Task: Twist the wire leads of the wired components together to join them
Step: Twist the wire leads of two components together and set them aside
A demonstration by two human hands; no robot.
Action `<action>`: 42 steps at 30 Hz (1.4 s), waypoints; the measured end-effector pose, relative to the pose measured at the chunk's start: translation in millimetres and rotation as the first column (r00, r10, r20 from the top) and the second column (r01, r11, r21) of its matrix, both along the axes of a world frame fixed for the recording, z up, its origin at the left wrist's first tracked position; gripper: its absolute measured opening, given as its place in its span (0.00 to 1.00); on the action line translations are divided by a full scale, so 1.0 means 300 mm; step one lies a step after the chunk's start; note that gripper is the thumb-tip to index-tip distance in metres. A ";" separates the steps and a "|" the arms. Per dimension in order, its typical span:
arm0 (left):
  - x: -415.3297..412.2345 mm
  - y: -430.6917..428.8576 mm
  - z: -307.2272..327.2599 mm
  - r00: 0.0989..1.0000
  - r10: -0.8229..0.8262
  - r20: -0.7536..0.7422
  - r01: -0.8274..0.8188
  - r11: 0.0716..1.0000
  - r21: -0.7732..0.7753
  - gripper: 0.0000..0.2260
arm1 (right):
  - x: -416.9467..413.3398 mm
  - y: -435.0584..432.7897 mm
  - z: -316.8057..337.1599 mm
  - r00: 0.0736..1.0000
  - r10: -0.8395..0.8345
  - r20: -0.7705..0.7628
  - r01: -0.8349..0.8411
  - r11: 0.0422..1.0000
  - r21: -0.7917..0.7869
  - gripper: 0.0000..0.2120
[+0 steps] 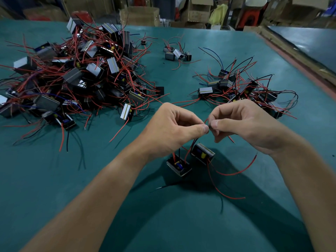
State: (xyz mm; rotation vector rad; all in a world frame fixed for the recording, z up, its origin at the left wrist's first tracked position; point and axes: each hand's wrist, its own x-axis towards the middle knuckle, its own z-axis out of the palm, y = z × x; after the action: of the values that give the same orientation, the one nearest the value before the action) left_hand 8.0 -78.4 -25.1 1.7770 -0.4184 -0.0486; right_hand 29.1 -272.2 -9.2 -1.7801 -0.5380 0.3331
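Two small black wired components hang just below my hands over the green table: one [178,165] nearer me, the other [202,153] to its right. Their red and black leads run up to a meeting point [209,126] between my fingertips. My left hand [174,128] pinches the leads with thumb and forefinger from the left. My right hand [241,122] pinches the same leads from the right, fingertips almost touching those of the left. Loose red leads [234,173] trail down to the right onto the table.
A large heap of the same components [78,75] with tangled red wires fills the left of the table. A smaller group [240,88] lies right of centre, and a few [177,53] sit further back. The table's right edge [298,57] runs diagonally; boxes stand behind.
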 end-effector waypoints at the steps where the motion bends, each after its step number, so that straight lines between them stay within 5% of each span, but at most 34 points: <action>1: 0.000 -0.001 -0.001 1.000 0.001 -0.008 -0.001 1.000 -0.002 0.04 | 0.000 0.001 -0.001 1.000 -0.007 0.014 0.007 1.000 -0.005 0.06; 27: -0.014 0.007 0.017 0.989 -0.135 -0.056 0.139 0.986 0.093 0.06 | -0.011 -0.010 0.017 0.994 0.078 -0.075 -0.081 0.996 -0.039 0.05; 42: -0.012 0.013 0.017 0.993 -0.111 -0.051 0.116 0.985 0.127 0.08 | -0.019 0.000 0.017 0.995 0.099 0.026 -0.097 0.992 -0.082 0.02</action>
State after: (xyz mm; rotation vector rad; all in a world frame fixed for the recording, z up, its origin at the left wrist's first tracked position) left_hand 4.5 -74.5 -20.0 1.8745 -0.4940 -0.1988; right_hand 23.4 -272.3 -4.2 -1.8425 -0.6426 0.4019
